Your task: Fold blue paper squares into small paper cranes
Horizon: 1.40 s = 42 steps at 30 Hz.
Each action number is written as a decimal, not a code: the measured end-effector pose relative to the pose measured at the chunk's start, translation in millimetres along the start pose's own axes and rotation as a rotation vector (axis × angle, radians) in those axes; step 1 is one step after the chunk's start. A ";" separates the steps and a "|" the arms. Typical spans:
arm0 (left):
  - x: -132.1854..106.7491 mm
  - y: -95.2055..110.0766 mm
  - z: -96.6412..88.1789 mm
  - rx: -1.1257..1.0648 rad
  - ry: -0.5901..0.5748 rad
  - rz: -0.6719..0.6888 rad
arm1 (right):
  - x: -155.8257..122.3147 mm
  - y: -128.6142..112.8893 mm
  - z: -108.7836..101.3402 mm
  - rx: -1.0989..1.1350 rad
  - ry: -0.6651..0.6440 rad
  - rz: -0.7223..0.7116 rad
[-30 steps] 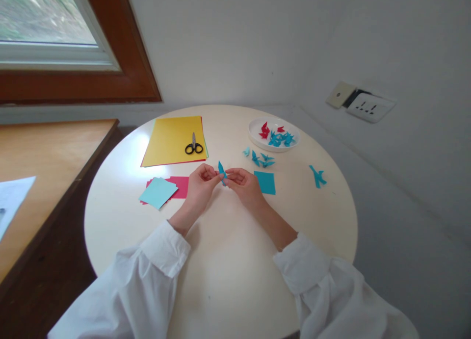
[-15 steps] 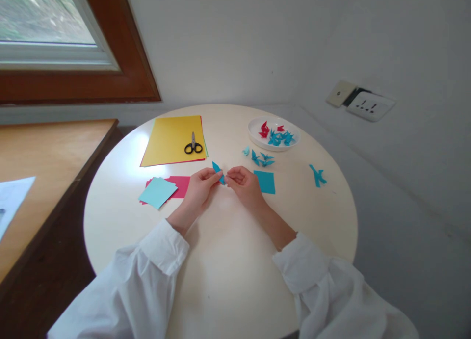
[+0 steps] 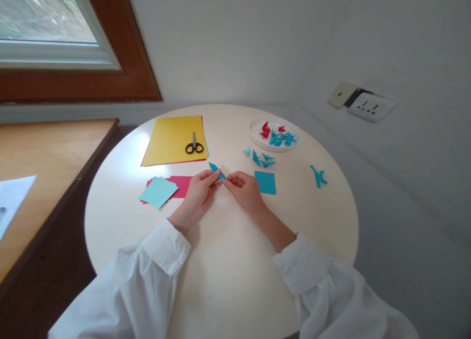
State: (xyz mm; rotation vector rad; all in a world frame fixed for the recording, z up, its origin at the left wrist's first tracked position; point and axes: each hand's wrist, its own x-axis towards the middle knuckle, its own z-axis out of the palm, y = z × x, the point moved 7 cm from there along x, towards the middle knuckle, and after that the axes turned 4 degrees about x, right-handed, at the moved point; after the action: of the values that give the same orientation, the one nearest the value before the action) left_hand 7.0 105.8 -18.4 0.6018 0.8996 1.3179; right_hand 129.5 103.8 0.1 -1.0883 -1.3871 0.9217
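A small folded piece of blue origami paper (image 3: 214, 168) is held over the middle of the round table. My left hand (image 3: 202, 189) pinches it between thumb and fingers, its pointed end sticking out up and to the left. At its lower right end, my right hand (image 3: 244, 190) closes thumb and fingertips on the paper. The fingertips hide part of the fold. Just right of my right hand lies a blue paper square (image 3: 265, 182). Beyond it stand several small folded blue paper cranes (image 3: 265, 159) and a pale one (image 3: 247, 151).
A white plate (image 3: 253, 136) holds red and blue folded cranes. Scissors (image 3: 194, 143) rest on yellow paper sheets (image 3: 169, 135). Light-blue squares (image 3: 159, 192) overlap red paper (image 3: 183, 187) at left. Blue paper scraps (image 3: 318, 176) lie near the right edge of the round table (image 3: 235, 280).
The folded blue paper has tilted further to the left. My right thumb and fingertips have come onto its lower end, and the right hand has dropped slightly.
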 end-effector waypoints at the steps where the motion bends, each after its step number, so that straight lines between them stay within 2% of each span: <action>1: -0.2 0.0 0.2 0.002 0.002 -0.001 | -0.1 0.0 0.0 -0.006 0.000 -0.005; 14: 0.2 -1.2 -1.8 0.065 0.018 0.027 | 0.6 4.4 2.4 -0.025 -0.008 -0.036; 20: -1.4 1.2 -1.9 0.119 0.024 0.050 | 1.8 4.1 4.1 0.105 -0.023 0.036; 24: -1.2 2.1 1.1 0.108 -0.012 0.062 | 2.0 5.0 6.9 0.207 -0.038 0.103; 27: -1.3 1.6 4.9 0.115 -0.065 0.063 | 1.3 7.5 10.9 0.187 -0.090 0.135; 36: -4.2 -0.5 12.8 0.086 -0.154 0.022 | 1.3 3.1 8.1 0.131 -0.103 0.070; 42: -1.4 0.6 10.2 0.102 -0.125 0.036 | -0.4 3.7 10.4 0.127 -0.119 0.079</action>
State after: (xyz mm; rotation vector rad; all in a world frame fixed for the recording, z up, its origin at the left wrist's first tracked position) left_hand 15.2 105.7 -12.0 0.7744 0.8603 1.2580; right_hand 119.6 104.9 -4.6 -1.0116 -1.3702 1.1327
